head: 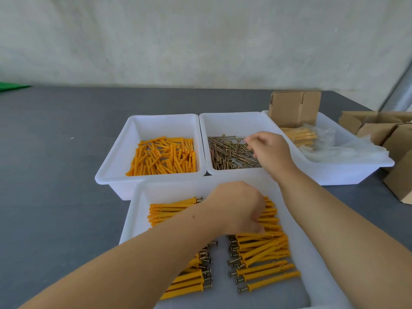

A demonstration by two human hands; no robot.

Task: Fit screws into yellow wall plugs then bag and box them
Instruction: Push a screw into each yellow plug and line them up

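White plastic makes up the nearest tray (296, 253), and it holds the finished work: rows of yellow plugs with screws already pushed in (264, 267), heads showing at one end, laid in two banks and a further stack behind. The left hand (236, 207) rests curled on that far stack, fingers bent down among the fitted plugs; whether it pinches one of them cannot be told from here. Beyond, two more white trays sit side by side on the grey counter (55, 163). The left one (116, 161) still carries a good heap of empty yellow plugs (163, 156), and the right one (234, 121) a thick scatter of loose screws (229, 153), where the right hand (270, 148) reaches in with fingertips drawn together over the pile, seemingly picking at a screw. To the right, a fourth tray (347, 172) has clear bags (347, 150), at least one filled with fitted plugs (299, 136), and a cardboard box (294, 108) standing at its back; more boxes (388, 132) wait at the counter's edge. My reading: fitting is well along but unfinished, bagging has barely begun, and most boxing is left.
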